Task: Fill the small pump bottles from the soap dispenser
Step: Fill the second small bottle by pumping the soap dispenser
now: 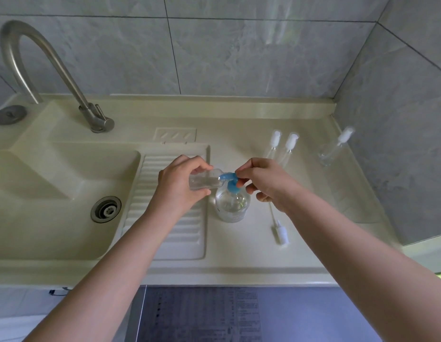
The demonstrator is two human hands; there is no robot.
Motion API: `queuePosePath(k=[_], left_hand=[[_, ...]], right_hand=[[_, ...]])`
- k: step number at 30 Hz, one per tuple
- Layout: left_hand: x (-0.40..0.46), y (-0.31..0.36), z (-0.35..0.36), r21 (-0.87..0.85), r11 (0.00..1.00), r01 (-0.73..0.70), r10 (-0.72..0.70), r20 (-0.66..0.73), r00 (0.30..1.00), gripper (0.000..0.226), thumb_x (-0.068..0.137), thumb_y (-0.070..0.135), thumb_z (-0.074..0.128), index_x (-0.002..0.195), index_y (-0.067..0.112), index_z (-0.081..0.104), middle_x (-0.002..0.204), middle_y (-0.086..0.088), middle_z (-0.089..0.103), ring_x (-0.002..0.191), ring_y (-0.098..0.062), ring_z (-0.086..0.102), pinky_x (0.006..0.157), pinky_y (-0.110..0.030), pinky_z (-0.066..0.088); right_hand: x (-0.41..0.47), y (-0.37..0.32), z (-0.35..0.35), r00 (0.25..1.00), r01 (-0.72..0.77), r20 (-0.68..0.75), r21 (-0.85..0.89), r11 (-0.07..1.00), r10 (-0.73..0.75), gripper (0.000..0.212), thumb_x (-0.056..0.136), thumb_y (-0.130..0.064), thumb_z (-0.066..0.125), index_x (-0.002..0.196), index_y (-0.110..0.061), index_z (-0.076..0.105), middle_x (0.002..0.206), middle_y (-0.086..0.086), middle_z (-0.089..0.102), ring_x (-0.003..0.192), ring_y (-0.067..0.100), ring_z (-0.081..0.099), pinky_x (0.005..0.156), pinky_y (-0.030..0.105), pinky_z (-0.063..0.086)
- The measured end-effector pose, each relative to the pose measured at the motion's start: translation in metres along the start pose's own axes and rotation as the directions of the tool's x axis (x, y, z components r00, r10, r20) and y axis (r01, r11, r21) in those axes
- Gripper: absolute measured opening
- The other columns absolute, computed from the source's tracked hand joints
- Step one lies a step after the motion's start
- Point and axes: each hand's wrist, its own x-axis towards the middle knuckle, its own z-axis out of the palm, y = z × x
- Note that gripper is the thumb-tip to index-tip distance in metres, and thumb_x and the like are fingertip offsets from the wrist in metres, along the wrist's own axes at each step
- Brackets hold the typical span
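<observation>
Across the left half of the table [239, 265] a moulded sink [54, 193] is set, with a ribbed drainboard [187, 233] beside it and a curved metal tap [41, 70] at the far edge. Near the table's middle, just right of the drainboard, the clear soap dispenser [233, 206] is seen standing upright, its blue pump head [228, 178] on top. A small clear bottle [205, 181] is gripped on its side by the left hand [179, 183], fingers curled round it, its open mouth held against the blue spout. The pump head is pinched by the curled fingers of the right hand [266, 183]. Toward the far right corner three small pump bottles [334, 150] are noted, two partly hidden by the right hand. One loose white pump insert [280, 230] lies toward the near edge.
</observation>
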Motion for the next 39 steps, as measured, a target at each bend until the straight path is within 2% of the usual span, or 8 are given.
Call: queuePosePath(k=[3,8,15,19,26,30,34,39], left_hand=[[-0.001,-0.002,0.003,-0.009,1.0,0.005,-0.006,-0.003,1.0,0.048,0.058,0.01,0.091,0.099,0.027,0.071,0.097,0.01,0.06,0.089,-0.003,0.06,0.093,-0.04,0.05],[0.0,-0.003,0.0,-0.022,1.0,-0.006,0.005,-0.011,1.0,0.049,0.058,0.009,0.091,0.099,0.027,0.071,0.098,0.01,0.061,0.091,-0.002,0.061,0.093,-0.041,0.049],[-0.001,-0.001,0.002,-0.023,1.0,0.005,-0.005,-0.006,1.0,0.05,0.058,0.01,0.092,0.099,0.03,0.071,0.097,0.012,0.059,0.091,0.008,0.057,0.094,-0.043,0.049],[-0.001,0.001,0.0,-0.02,1.0,-0.004,0.004,-0.007,1.0,0.05,0.058,0.009,0.092,0.099,0.028,0.072,0.098,0.009,0.061,0.092,-0.003,0.061,0.093,-0.042,0.05],[-0.001,0.0,0.001,-0.034,0.999,-0.006,0.005,-0.019,1.0,0.05,0.058,0.009,0.092,0.1,0.027,0.073,0.099,0.01,0.061,0.091,0.006,0.058,0.093,-0.038,0.05],[-0.001,0.001,0.001,-0.026,1.0,-0.007,0.007,-0.015,1.0,0.05,0.058,0.008,0.092,0.1,0.027,0.073,0.099,0.01,0.061,0.091,0.002,0.059,0.092,-0.036,0.05],[-0.002,0.001,-0.001,-0.039,0.999,-0.012,0.011,-0.023,1.0,0.05,0.059,0.008,0.091,0.1,0.028,0.072,0.099,0.011,0.06,0.091,0.005,0.059,0.093,-0.039,0.05],[-0.003,-0.001,0.003,-0.035,0.999,0.012,-0.012,-0.007,1.0,0.051,0.059,0.009,0.091,0.101,0.031,0.071,0.098,0.012,0.059,0.093,-0.001,0.06,0.094,-0.045,0.049]], right_hand=[[0.002,0.004,0.003,0.999,0.046,-0.021,-0.04,0.998,-0.047,0.008,0.092,-0.009,0.056,0.089,-0.013,0.062,0.067,0.0,0.068,0.058,0.015,0.046,0.041,0.02,0.027],[0.001,-0.003,0.0,0.999,0.032,-0.002,-0.015,0.999,-0.032,0.009,0.091,-0.006,0.056,0.091,-0.011,0.063,0.067,0.0,0.069,0.058,0.013,0.045,0.043,0.019,0.026],[0.0,0.01,0.013,0.988,0.122,-0.094,-0.024,0.992,-0.124,0.01,0.092,-0.007,0.051,0.088,-0.01,0.06,0.07,0.004,0.069,0.056,0.017,0.049,0.037,0.014,0.031],[0.0,0.001,0.006,0.995,0.087,-0.052,-0.053,0.995,-0.09,0.009,0.09,-0.006,0.054,0.089,-0.011,0.062,0.071,0.003,0.07,0.058,0.015,0.048,0.037,0.013,0.031],[0.0,0.006,0.008,0.995,0.077,-0.059,0.009,0.997,-0.076,0.01,0.092,-0.007,0.054,0.087,-0.011,0.062,0.069,0.004,0.069,0.055,0.016,0.047,0.037,0.014,0.03],[-0.001,0.006,0.007,0.997,0.055,-0.057,0.023,0.998,-0.053,0.01,0.092,-0.007,0.055,0.089,-0.012,0.063,0.069,0.001,0.07,0.057,0.015,0.047,0.04,0.017,0.031],[-0.001,0.002,0.006,0.997,0.059,-0.06,0.031,0.998,-0.057,0.01,0.091,-0.005,0.054,0.089,-0.011,0.063,0.067,0.001,0.069,0.057,0.014,0.046,0.038,0.015,0.03],[-0.001,0.007,0.011,0.994,0.077,-0.079,0.015,0.997,-0.075,0.01,0.091,-0.006,0.053,0.089,-0.01,0.062,0.067,0.002,0.068,0.055,0.016,0.047,0.036,0.012,0.03]])
